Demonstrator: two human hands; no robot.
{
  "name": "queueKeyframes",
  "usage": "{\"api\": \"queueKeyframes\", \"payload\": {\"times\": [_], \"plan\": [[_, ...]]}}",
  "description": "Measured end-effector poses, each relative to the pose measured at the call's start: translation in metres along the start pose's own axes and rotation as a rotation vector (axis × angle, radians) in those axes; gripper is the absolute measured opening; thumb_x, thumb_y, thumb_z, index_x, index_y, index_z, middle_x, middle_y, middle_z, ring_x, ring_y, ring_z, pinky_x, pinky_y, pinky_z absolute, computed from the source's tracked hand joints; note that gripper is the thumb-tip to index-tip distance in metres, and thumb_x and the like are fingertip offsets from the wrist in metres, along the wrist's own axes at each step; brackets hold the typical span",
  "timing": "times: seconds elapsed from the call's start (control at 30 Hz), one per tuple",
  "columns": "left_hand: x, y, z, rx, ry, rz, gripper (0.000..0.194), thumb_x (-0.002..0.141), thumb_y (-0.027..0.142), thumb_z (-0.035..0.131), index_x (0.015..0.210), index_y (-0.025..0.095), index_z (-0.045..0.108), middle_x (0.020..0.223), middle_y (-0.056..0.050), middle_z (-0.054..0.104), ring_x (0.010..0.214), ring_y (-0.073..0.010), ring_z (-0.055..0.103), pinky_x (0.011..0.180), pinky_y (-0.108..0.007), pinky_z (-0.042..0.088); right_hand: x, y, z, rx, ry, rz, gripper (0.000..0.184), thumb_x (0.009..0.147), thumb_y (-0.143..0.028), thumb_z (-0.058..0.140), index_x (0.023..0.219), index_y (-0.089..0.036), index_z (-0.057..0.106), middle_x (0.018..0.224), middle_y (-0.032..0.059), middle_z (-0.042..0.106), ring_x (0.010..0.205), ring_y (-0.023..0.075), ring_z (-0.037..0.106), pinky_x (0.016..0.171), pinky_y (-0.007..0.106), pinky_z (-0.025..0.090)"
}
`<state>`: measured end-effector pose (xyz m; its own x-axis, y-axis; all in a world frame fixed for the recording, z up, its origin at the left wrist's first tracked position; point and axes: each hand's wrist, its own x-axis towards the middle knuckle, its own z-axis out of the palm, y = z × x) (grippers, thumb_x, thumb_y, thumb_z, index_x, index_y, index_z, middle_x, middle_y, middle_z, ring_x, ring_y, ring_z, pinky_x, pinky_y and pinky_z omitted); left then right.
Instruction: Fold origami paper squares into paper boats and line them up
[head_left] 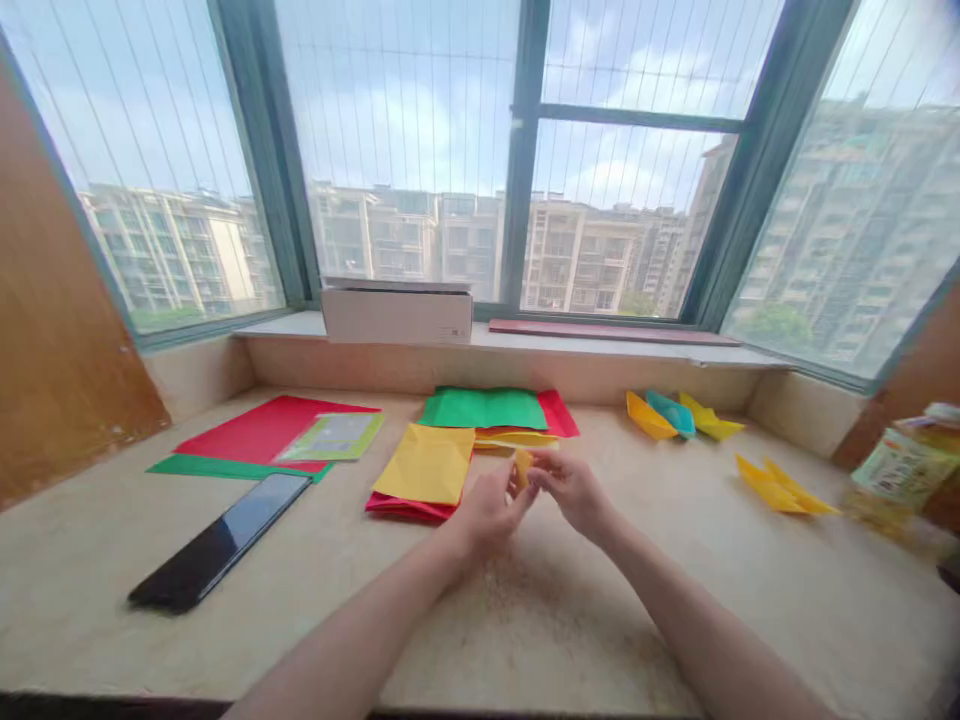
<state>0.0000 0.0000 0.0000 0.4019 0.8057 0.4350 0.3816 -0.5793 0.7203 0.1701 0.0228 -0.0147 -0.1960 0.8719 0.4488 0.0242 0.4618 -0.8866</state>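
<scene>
Just above the middle of the counter, both my hands pinch one small folded piece of yellow paper (523,466). My left hand (491,508) grips it from the left with curled fingers that hide its lower part. From the right, the fingertips of my right hand (571,490) close on its edge. Left of my hands lies a stack of creased sheets, with a yellow sheet (426,463) on top and red sheets (412,508) below. Behind them is a green creased sheet (484,408) over red and yellow ones.
Several folded paper boats sit at the right: orange (649,416), blue (671,412) and yellow (782,487). A drink bottle (904,465) stands at the far right. Leftward lie a phone (221,540), red paper (262,430) and a clear packet (332,437). A white box (397,314) rests on the sill.
</scene>
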Motion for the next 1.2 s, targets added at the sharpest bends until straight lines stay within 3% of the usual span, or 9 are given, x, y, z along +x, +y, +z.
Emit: {"api": "queueKeyframes", "payload": {"times": [0.23,0.47,0.63,0.77,0.97,1.07,1.2], "plan": [[0.005,0.0,-0.003,-0.192,-0.201,-0.115,0.039,0.093,0.05,0.052,0.109,0.015,0.058,0.096,-0.008,0.067,0.078,-0.0181,0.064,0.058,-0.026,0.05,0.001,-0.004,-0.011,-0.065,-0.009,-0.011,0.04,0.081,-0.048,0.072,0.109,-0.02,0.072,0.079,0.0035,0.073,0.066,0.0177,0.065,0.063,0.032,0.051],[0.005,0.007,-0.022,-0.47,-0.331,-0.087,0.041,0.096,0.046,0.045,0.123,0.016,0.052,0.11,-0.012,0.062,0.088,-0.0197,0.065,0.064,-0.029,0.055,0.004,-0.011,-0.023,-0.185,0.048,-0.049,0.04,0.088,-0.044,0.064,0.118,-0.019,0.067,0.078,0.003,0.069,0.067,0.0174,0.063,0.061,0.03,0.05],[0.019,-0.006,-0.028,-0.522,-0.183,-0.163,0.041,0.094,0.05,0.048,0.111,0.014,0.059,0.099,-0.01,0.063,0.086,-0.0201,0.064,0.061,-0.028,0.054,0.001,-0.017,-0.019,-0.339,0.048,-0.068,0.033,0.089,-0.038,0.061,0.115,-0.019,0.069,0.081,0.0041,0.07,0.066,0.0174,0.062,0.063,0.031,0.05],[0.036,-0.021,-0.029,-0.424,-0.101,-0.161,0.036,0.09,0.047,0.056,0.095,0.012,0.064,0.081,-0.005,0.065,0.066,-0.0149,0.061,0.056,-0.025,0.048,-0.001,-0.019,-0.015,-0.435,0.04,-0.074,0.021,0.088,-0.029,0.061,0.105,-0.02,0.069,0.09,0.0048,0.073,0.067,0.0167,0.061,0.064,0.03,0.05],[0.033,-0.044,-0.034,-0.198,0.021,-0.101,0.039,0.09,0.035,0.056,0.124,0.016,0.057,0.086,-0.004,0.069,0.077,-0.0182,0.065,0.068,-0.029,0.052,-0.006,-0.011,-0.008,-0.504,-0.061,-0.128,0.005,0.087,-0.022,0.06,0.086,-0.021,0.065,0.082,0.0022,0.072,0.076,0.0189,0.066,0.073,0.032,0.051],[0.02,-0.052,-0.036,0.004,0.024,-0.027,0.034,0.091,0.028,0.054,0.122,0.019,0.061,0.102,-0.007,0.071,0.093,-0.0213,0.066,0.085,-0.035,0.051,-0.008,-0.008,-0.005,-0.522,-0.096,-0.153,0.009,0.088,-0.021,0.06,0.096,-0.022,0.066,0.083,0.0017,0.073,0.076,0.0187,0.067,0.075,0.032,0.052],[0.011,-0.053,-0.035,0.055,-0.034,0.039,0.041,0.087,0.02,0.057,0.128,0.022,0.057,0.118,-0.007,0.068,0.104,-0.0217,0.064,0.091,-0.036,0.05,-0.009,-0.007,-0.005,-0.589,-0.037,-0.185,0.022,0.089,-0.024,0.063,0.11,-0.023,0.066,0.096,0.0047,0.072,0.085,0.0206,0.067,0.081,0.036,0.052]]}}
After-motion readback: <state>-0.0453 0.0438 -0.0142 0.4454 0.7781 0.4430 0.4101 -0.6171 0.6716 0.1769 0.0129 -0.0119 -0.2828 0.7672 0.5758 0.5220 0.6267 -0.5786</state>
